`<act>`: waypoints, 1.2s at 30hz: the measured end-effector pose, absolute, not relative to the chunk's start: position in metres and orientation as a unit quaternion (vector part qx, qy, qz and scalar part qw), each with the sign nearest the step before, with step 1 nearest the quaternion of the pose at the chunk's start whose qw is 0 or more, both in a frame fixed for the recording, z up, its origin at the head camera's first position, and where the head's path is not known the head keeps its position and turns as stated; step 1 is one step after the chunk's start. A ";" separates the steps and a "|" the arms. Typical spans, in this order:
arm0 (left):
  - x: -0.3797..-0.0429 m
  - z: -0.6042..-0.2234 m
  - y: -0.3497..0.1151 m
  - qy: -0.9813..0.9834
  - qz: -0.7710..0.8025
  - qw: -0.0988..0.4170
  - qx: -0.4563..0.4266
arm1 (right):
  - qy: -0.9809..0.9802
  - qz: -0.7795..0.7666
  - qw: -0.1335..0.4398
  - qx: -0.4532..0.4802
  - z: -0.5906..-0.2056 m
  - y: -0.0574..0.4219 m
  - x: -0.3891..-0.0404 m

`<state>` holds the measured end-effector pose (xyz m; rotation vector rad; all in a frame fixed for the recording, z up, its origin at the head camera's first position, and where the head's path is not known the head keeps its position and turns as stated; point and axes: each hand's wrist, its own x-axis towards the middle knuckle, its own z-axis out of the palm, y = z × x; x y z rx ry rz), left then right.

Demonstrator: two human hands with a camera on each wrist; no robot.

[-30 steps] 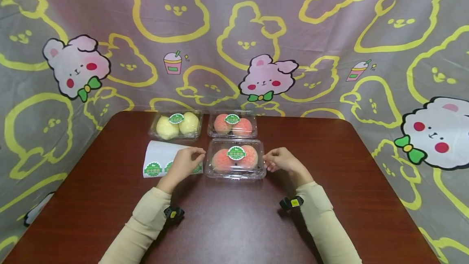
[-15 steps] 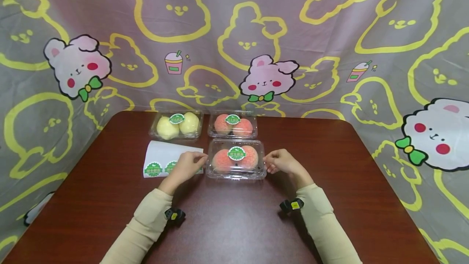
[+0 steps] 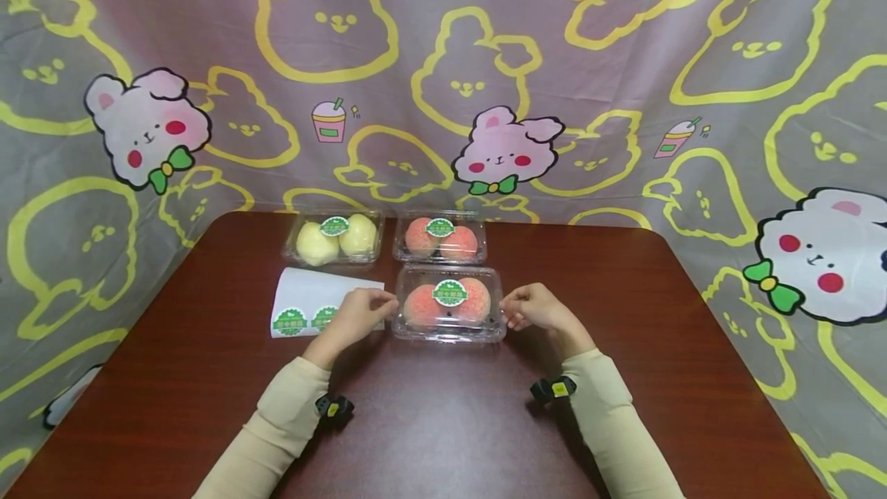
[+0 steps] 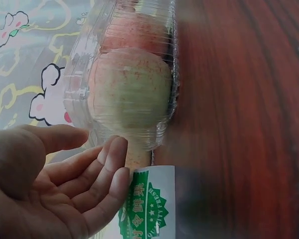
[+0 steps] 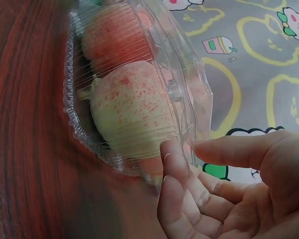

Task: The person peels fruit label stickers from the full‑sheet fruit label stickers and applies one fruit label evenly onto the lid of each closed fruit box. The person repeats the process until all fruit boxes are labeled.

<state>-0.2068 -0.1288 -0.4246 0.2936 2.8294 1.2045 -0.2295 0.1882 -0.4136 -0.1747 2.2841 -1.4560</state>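
Note:
A clear plastic box of two peaches (image 3: 423, 305), with a round green-and-white sticker (image 3: 450, 293) on its lid, sits on the table between both hands. My left hand (image 3: 352, 320) is at its left end, fingers loosely bent and fingertips at the wall. In the left wrist view a gap shows between thumb and fingers. At the opposite end, my right hand (image 3: 543, 309) has its fingertips against the box's edge, thumb and fingers slightly apart in the right wrist view. A sticker sheet (image 3: 305, 295) with green labels lies partly under the left hand.
Behind stand another clear box of peaches (image 3: 458, 241) and a clear box of yellow-green fruit (image 3: 317, 243), both stickered. The brown table (image 3: 610, 276) meets a cartoon-printed curtain (image 3: 388, 98) at the back and sides.
My left hand has moved right, to the box's left end. The front box has shifted slightly right, and the right hand has moved slightly with it.

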 end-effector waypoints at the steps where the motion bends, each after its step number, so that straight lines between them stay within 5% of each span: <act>1: -0.207 -0.424 -0.128 0.915 0.390 0.029 0.098 | 0.822 -0.525 0.212 -0.059 -0.414 0.189 -0.230; 36: -0.216 -0.429 -0.074 0.887 0.448 0.046 0.098 | 0.815 -0.532 0.225 -0.043 -0.410 0.242 -0.232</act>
